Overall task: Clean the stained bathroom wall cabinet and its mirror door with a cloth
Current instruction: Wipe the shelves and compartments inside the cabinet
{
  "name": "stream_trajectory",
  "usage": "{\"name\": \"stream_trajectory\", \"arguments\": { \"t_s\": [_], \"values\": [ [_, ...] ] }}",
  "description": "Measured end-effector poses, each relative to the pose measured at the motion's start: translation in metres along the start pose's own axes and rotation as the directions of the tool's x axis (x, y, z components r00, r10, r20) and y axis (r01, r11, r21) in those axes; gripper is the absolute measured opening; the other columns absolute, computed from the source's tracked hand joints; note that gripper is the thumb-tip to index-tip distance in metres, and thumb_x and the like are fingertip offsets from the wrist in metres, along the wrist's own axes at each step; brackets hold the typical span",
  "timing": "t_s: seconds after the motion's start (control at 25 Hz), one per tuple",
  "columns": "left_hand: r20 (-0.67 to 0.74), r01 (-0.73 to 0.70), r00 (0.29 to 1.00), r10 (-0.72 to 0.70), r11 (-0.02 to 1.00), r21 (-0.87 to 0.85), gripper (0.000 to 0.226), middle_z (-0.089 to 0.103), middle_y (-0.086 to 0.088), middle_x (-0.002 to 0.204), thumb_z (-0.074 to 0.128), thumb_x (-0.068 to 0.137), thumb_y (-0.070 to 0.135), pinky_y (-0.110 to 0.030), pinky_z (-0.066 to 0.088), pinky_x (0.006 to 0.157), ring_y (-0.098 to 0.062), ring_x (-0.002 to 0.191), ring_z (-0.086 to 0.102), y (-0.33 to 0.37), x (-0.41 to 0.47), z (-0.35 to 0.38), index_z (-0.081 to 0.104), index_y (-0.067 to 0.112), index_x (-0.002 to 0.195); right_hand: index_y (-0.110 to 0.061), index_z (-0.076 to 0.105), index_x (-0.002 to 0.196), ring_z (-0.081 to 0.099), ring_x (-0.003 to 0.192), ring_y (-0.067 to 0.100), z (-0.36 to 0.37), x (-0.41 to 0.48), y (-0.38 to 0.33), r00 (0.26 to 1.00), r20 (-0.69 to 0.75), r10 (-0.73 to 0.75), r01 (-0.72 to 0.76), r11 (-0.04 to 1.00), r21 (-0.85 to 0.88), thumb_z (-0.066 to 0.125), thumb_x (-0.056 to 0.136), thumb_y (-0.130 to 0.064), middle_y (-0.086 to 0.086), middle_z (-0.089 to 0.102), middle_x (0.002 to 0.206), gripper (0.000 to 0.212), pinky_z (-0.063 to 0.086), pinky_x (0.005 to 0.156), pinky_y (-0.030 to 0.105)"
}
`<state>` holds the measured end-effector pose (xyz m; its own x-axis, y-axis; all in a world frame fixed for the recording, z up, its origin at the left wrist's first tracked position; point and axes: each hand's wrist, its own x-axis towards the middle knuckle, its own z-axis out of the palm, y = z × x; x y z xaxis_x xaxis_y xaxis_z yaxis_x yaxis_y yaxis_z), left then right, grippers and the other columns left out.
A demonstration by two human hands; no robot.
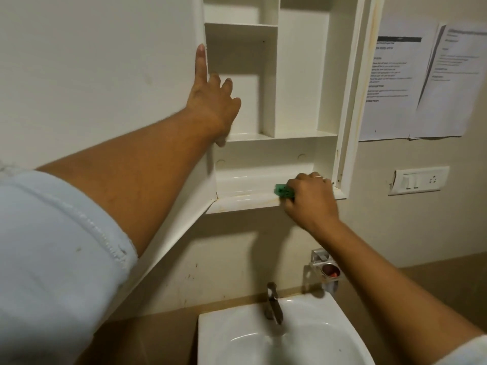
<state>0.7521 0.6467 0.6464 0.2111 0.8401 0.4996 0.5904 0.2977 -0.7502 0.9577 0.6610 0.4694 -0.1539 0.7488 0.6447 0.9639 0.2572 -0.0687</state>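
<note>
The white wall cabinet (303, 75) hangs open, its shelves bare, with yellowish stains along the bottom front ledge (245, 202) and the right frame. Its door (105, 75) is swung out to the left, showing a plain cream inner face; the mirror side is hidden. My left hand (213, 98) rests on the door's edge, index finger straight up along it, the other fingers loosely bent. My right hand (311, 198) grips a green cloth (283, 191) and presses it on the bottom ledge near the right corner.
Below the cabinet stand a white basin (237, 338) and a metal tap (274, 304). A steel holder (326, 267) is fixed to the wall at the right. Printed sheets (411, 83) and a switch plate (419, 180) sit right of the cabinet.
</note>
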Motion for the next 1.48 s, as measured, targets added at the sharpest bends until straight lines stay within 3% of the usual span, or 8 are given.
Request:
{"name": "stream_trajectory", "arguments": {
  "t_s": [0.12,0.24,0.4,0.72,0.92,1.16,1.36,1.48],
  "values": [
    [-0.009,0.018,1.000,-0.018,1.000,-0.026,0.107,0.019,-0.015,0.168,0.071,0.072,0.077,-0.080,-0.011,0.109,-0.044,0.153,0.018,0.001,0.002,0.001,0.028,0.031,0.158,-0.020,0.075,0.108,0.057,0.095,0.028,0.011,-0.008,-0.059,0.983,0.013,-0.182,0.178,0.971,0.160,0.059,0.086,-0.027,0.004,0.068,0.102,0.028,0.045,0.084,0.039],
    [-0.057,0.025,0.998,-0.029,0.997,-0.075,0.109,0.016,-0.016,0.168,0.069,0.071,0.079,-0.078,-0.011,0.110,-0.044,0.153,0.016,-0.001,0.004,0.001,0.025,0.032,0.159,-0.025,0.071,0.117,0.060,0.095,0.025,0.006,-0.005,-0.036,0.957,0.042,-0.286,0.284,0.958,0.037,0.063,0.084,-0.024,0.000,0.068,0.107,0.034,0.048,0.082,0.038],
    [-0.122,0.047,0.991,-0.063,0.990,-0.130,0.113,0.010,-0.018,0.169,0.070,0.069,0.081,-0.075,-0.007,0.115,-0.045,0.155,0.009,-0.003,0.006,0.005,0.025,0.031,0.160,-0.021,0.070,0.108,0.060,0.097,0.025,-0.013,0.003,0.000,0.994,0.086,-0.067,0.078,0.989,-0.129,0.061,0.086,-0.028,0.002,0.067,0.103,0.025,0.048,0.088,0.040],
    [-0.108,0.090,0.989,-0.102,0.990,-0.113,0.124,0.002,-0.019,0.170,0.070,0.063,0.085,-0.074,-0.005,0.116,-0.045,0.155,0.000,-0.003,0.008,0.004,0.020,0.030,0.161,-0.022,0.070,0.112,0.057,0.099,0.029,0.007,-0.013,-0.106,0.955,0.041,-0.292,0.289,0.954,0.074,0.056,0.085,-0.026,0.002,0.067,0.105,0.031,0.041,0.083,0.041],
    [-0.094,0.098,0.990,-0.106,0.991,-0.090,0.123,0.003,-0.019,0.170,0.069,0.064,0.085,-0.074,-0.006,0.116,-0.045,0.155,0.002,-0.001,0.008,0.002,0.019,0.031,0.162,-0.021,0.068,0.114,0.056,0.106,0.030,0.003,-0.012,-0.073,0.997,0.029,-0.070,0.073,0.986,-0.153,0.057,0.088,-0.029,0.002,0.067,0.108,0.029,0.039,0.088,0.045],
    [-0.065,0.103,0.992,-0.108,0.992,-0.078,0.122,0.005,-0.019,0.170,0.067,0.065,0.086,-0.073,-0.006,0.117,-0.044,0.155,0.005,-0.003,0.004,-0.001,0.019,0.029,0.162,-0.021,0.071,0.112,0.057,0.104,0.030,0.013,-0.015,-0.115,0.967,0.015,-0.255,0.254,0.966,0.051,0.063,0.086,-0.024,0.001,0.067,0.106,0.028,0.040,0.091,0.046],
    [-0.055,0.101,0.993,-0.105,0.992,-0.073,0.123,0.006,-0.019,0.169,0.068,0.064,0.086,-0.074,-0.006,0.116,-0.045,0.155,0.006,-0.002,0.003,-0.004,0.019,0.029,0.162,-0.027,0.071,0.113,0.055,0.107,0.029,0.006,-0.009,-0.041,1.000,0.013,0.011,-0.010,0.995,-0.102,0.058,0.092,-0.033,-0.001,0.067,0.111,0.025,0.038,0.095,0.046],
    [-0.026,0.107,0.994,-0.109,0.991,-0.075,0.124,0.003,-0.020,0.169,0.070,0.065,0.083,-0.075,-0.007,0.115,-0.045,0.155,0.004,-0.001,0.005,-0.007,0.016,0.029,0.162,-0.020,0.073,0.107,0.055,0.104,0.031,0.012,-0.013,-0.109,0.996,0.021,-0.086,0.085,0.996,0.021,0.062,0.086,-0.030,0.004,0.067,0.107,0.026,0.040,0.092,0.044]
  ]
}}
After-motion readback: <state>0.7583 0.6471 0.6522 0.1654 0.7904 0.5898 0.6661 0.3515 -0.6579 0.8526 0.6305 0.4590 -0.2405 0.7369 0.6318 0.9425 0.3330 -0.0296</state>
